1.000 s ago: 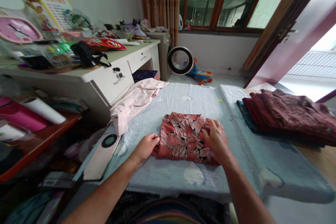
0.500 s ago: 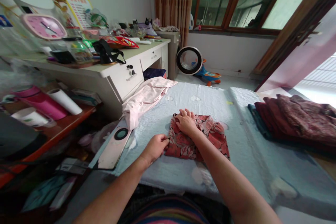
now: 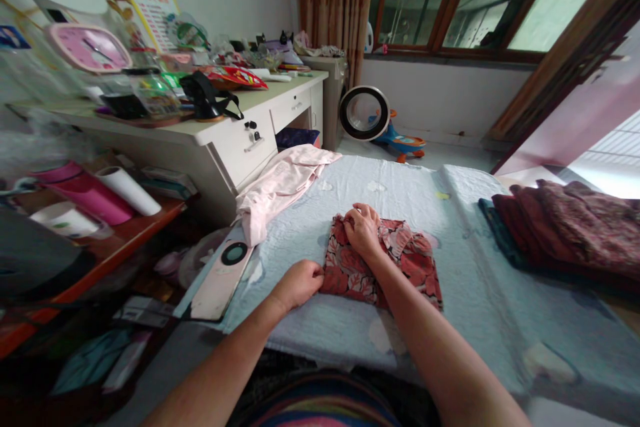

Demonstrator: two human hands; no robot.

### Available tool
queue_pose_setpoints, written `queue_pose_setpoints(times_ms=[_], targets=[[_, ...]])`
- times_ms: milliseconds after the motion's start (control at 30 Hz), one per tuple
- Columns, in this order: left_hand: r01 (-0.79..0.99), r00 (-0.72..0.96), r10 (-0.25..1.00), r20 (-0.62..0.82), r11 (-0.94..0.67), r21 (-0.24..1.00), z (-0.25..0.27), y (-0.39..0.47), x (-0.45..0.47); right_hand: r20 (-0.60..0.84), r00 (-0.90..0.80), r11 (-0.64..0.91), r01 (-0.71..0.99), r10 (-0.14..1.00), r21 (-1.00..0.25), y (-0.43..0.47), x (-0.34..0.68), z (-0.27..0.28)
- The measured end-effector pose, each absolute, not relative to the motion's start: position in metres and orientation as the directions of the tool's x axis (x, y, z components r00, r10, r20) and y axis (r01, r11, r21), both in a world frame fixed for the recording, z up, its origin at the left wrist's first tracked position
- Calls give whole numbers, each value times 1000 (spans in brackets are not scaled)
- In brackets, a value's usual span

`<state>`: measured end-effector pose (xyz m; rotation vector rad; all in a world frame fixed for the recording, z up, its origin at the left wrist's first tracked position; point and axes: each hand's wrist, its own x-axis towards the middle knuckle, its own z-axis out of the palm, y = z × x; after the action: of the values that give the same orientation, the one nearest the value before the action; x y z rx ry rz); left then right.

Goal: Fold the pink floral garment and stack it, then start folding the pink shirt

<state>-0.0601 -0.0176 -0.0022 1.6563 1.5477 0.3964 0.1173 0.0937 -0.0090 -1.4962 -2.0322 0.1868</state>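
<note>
A red floral shirt [image 3: 410,260], folded into a rough rectangle, lies on the pale blue cloth-covered bed [image 3: 400,187]. My left hand [image 3: 300,281] is closed at the shirt's left edge, thumb and fingers pinching the fabric there. On the shirt's upper left part rests my right hand [image 3: 364,230], its fingers bent and drawn together on the cloth; the forearm crosses over the shirt and covers some of it. What lies under the right fingertips is hidden.
A pale pink garment [image 3: 285,187] lies at the bed's left edge, beside a flat white panel with a dark round window [image 3: 215,290]. Folded clothes [image 3: 575,220] are stacked at right. A cluttered desk [image 3: 235,153] and a shelf with a pink flask [image 3: 90,193] stand left.
My right hand's fingers have gone from lying flatter and spread to bent and drawn together on the shirt. My left hand keeps its place at the edge. The view has shifted slightly.
</note>
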Motion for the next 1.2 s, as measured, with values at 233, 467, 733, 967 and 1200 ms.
queue_pose_setpoints(times_ms=[233, 467, 733, 967, 1200], targets=[[809, 249, 938, -242, -64, 584, 9, -19, -66, 202, -297, 349, 885, 933, -309, 87, 114, -2], [928, 109, 990, 92, -134, 348, 23, -26, -58, 289, -239, 347, 838, 927, -421, 65, 152, 21], [854, 376, 910, 175, -414, 316, -11, -25, -41, 253, -246, 332, 856, 936, -395, 35, 197, -4], [822, 385, 866, 320, -479, 308, 13, -14, -28, 409, 81, 206, 766, 909, -609, 26, 260, 6], [603, 691, 684, 236, -724, 335, 41, 40, 57, 108, 338, -190, 734, 935, -652, -23, 311, -12]])
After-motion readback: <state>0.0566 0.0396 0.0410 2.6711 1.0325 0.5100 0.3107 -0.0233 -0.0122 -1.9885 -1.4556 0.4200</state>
